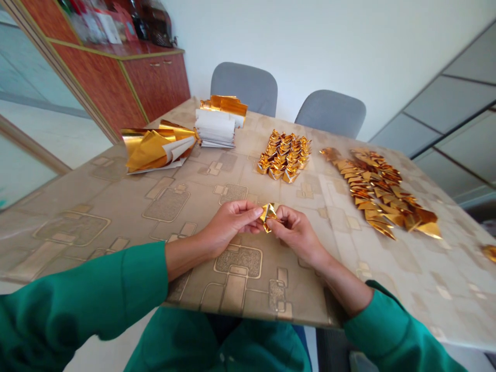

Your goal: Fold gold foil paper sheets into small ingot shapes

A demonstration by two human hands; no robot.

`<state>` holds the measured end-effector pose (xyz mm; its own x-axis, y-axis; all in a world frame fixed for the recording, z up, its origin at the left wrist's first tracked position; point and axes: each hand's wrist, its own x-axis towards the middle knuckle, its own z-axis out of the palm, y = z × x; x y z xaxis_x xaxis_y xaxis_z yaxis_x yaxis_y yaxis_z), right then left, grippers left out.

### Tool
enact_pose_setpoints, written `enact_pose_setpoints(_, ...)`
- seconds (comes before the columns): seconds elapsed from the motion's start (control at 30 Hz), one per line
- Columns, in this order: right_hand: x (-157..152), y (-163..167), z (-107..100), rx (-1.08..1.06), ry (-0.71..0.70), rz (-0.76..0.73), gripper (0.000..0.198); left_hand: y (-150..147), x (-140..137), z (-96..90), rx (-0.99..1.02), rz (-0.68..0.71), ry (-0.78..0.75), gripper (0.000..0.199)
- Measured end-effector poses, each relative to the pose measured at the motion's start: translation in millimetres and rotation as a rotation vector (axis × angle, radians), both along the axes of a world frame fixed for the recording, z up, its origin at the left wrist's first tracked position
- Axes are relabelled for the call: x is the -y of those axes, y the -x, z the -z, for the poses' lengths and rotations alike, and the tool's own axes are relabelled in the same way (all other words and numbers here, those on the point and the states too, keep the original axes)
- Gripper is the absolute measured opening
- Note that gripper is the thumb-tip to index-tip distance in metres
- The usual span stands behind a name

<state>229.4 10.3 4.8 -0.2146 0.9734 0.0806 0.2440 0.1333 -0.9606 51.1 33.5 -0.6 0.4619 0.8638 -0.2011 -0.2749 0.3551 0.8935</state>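
A small folded piece of gold foil paper is held just above the near part of the table, between both hands. My left hand pinches its left side, thumb on top. From the right, my right hand grips the other side with thumb and bent fingers. White shows along one fold. Beyond the hands stands a compact block of finished gold foil folds in rows. Overlapping rows of flatter gold foil pieces lie to the right.
At the back left are a fanned bundle of gold paper sheets and a stack of white-backed sheets. A patterned cloth covers the table. Two grey chairs stand behind it, and a wooden cabinet is at the far left.
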Motion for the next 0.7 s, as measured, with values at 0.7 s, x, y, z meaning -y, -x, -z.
enact_pose_setpoints(0.7, -1.5, -7.7, -2.1, -0.062, 0.132, -0.201, 0.046, 0.0, -2.4, 1.4, 0.045, 0.037, 0.079, 0.033)
